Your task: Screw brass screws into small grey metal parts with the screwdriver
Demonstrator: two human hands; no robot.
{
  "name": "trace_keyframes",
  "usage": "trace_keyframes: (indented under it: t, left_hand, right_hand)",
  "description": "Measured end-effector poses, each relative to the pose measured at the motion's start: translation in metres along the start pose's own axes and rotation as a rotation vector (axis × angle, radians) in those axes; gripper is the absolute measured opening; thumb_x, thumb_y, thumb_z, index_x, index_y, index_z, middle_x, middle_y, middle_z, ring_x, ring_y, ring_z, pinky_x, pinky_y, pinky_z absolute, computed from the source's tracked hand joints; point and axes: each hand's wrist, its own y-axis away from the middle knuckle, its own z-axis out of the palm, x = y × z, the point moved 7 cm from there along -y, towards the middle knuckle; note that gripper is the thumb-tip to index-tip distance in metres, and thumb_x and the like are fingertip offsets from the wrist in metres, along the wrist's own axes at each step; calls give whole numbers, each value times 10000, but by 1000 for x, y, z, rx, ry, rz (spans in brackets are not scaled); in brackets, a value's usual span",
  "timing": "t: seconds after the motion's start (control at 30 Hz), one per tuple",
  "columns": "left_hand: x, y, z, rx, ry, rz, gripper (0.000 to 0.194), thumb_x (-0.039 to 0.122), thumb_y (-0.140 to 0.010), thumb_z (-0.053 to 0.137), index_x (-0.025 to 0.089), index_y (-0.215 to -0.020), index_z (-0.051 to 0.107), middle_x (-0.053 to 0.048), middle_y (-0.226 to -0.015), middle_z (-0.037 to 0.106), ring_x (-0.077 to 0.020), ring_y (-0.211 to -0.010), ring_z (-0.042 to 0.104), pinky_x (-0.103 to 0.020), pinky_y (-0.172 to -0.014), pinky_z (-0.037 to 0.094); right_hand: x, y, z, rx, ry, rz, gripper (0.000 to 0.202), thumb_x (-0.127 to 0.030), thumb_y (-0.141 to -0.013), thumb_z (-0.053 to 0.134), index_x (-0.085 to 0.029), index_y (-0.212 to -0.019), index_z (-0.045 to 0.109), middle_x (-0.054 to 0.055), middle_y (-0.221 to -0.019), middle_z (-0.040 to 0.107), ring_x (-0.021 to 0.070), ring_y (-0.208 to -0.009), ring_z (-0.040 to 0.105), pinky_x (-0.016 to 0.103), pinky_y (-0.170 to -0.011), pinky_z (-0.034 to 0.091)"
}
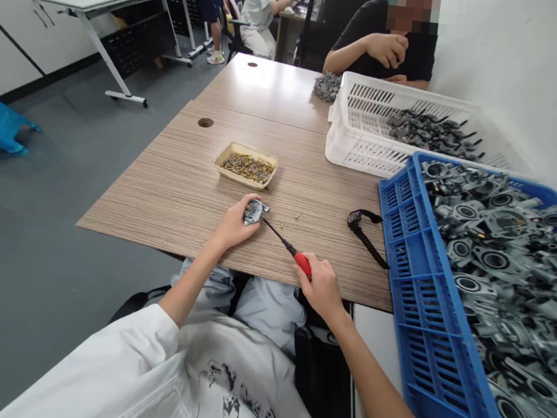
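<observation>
My left hand (237, 226) is closed around a grey metal casting (254, 211), holding it on the wooden table near the front edge. In my right hand (322, 282) is a screwdriver (301, 261) with a red and black handle. Its thin dark shaft points up and left, and the tip meets the right side of the casting. Two small brass-coloured screws, one a loose screw (298, 216) and the other a nearer screw (281, 224), lie just right of the casting. Behind my left hand stands a cream tray (223, 156) full of small brass and grey screws.
A blue crate (413, 264) heaped with metal castings (496, 261) stands at my right. Behind it is a white crate (350, 151) with more parts. A black wristwatch (357, 223) lies beside the blue crate. A person (377, 46) sits across the table.
</observation>
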Motion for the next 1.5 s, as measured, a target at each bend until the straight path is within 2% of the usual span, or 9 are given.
trace_keyframes:
  t: [0.47,1.5]
  left_hand:
    - [2,0,-1,-4,2,-4,594,114,-761,636,224,-1340,557,-63,-1260,718,-235,-1122,688,-354,-1011,529]
    - [0,0,0,-8,8,-7,581,127,-773,635,229,-1340,555,-66,-1248,718,-235,-1103,689,-363,-1002,529]
  right_hand:
    - [-2,-1,-2,3,-13,-12,188,-361,-1096,515,-204,-1143,606,83,-994,759,267,-779,599,383,-802,454]
    - [0,0,0,1,6,-3,209,-380,-1089,511,-217,-1158,622,92,-1036,766,274,-807,620,388,-806,471]
